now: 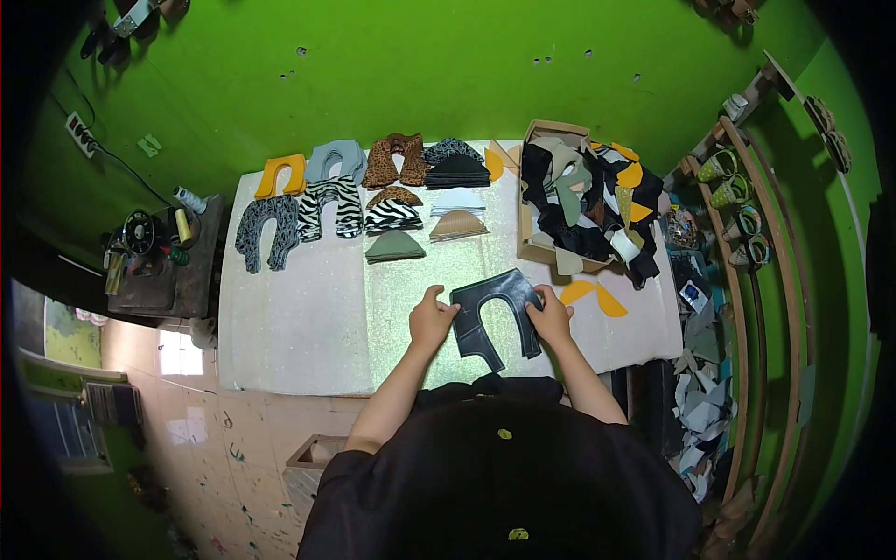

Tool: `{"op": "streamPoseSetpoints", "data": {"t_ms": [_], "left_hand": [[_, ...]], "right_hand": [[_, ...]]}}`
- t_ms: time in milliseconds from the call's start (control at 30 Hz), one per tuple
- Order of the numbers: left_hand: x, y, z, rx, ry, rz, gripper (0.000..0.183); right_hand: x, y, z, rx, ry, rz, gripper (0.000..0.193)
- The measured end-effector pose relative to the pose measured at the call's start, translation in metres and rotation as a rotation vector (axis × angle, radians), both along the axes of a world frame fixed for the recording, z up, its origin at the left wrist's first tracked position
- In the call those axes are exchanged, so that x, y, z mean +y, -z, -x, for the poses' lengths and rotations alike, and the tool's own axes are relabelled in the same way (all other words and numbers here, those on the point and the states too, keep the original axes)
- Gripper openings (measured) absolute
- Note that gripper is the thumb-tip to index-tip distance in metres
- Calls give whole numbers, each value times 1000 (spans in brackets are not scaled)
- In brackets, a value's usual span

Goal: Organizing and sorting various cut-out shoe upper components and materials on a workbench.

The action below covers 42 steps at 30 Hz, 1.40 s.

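Between my hands is a glossy black U-shaped piece of leather-like sheet (490, 286), held just over the near part of the white table (289, 317). Its open end points toward me, and a seam or overlap line crosses its left leg. My left hand (430, 319) pinches its left edge between thumb and fingers. On the opposite edge, my right hand (551, 317) grips with thumb on top. Whether it is one layer or several, I cannot tell. Two yellow half-round pieces (611, 301) lie just right of my right hand.
Stacked U-shaped pieces, yellow (269, 179), zebra-striped (315, 207) and leopard (396, 144), line the back left. Half-round stacks, including green (396, 246) and black (457, 174), sit beside them. A cardboard box (536, 253) overflows with scraps. A rack (737, 280) with sandals stands right.
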State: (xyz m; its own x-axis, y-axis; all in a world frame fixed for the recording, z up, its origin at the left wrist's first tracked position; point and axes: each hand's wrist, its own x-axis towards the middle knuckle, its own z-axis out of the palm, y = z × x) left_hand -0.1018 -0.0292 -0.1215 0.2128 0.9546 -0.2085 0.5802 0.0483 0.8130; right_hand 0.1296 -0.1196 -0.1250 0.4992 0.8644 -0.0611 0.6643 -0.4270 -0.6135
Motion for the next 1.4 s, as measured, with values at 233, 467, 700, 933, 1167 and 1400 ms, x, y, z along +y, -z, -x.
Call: {"op": "streamPoseSetpoints", "data": {"t_ms": [233, 467, 700, 933, 1167, 1400], "left_hand": [[0, 1, 1, 109, 49, -49, 46], [-3, 13, 0, 68, 54, -131, 40], [-3, 15, 0, 47, 49, -55, 38], [-4, 9, -2, 58, 55, -69, 39], [-7, 4, 0, 96, 50, -286, 44], [-5, -20, -3, 49, -1, -454, 38]], "right_hand": [[2, -2, 0, -66, 26, 89, 37], [-2, -8, 8, -194, 25, 25, 41], [-7, -16, 19, -243, -1, 104, 53], [-10, -19, 23, -305, 3, 66, 51], [38, -83, -5, -378, 46, -560, 16], [112, -70, -144, -389, 453, -405, 25]]}}
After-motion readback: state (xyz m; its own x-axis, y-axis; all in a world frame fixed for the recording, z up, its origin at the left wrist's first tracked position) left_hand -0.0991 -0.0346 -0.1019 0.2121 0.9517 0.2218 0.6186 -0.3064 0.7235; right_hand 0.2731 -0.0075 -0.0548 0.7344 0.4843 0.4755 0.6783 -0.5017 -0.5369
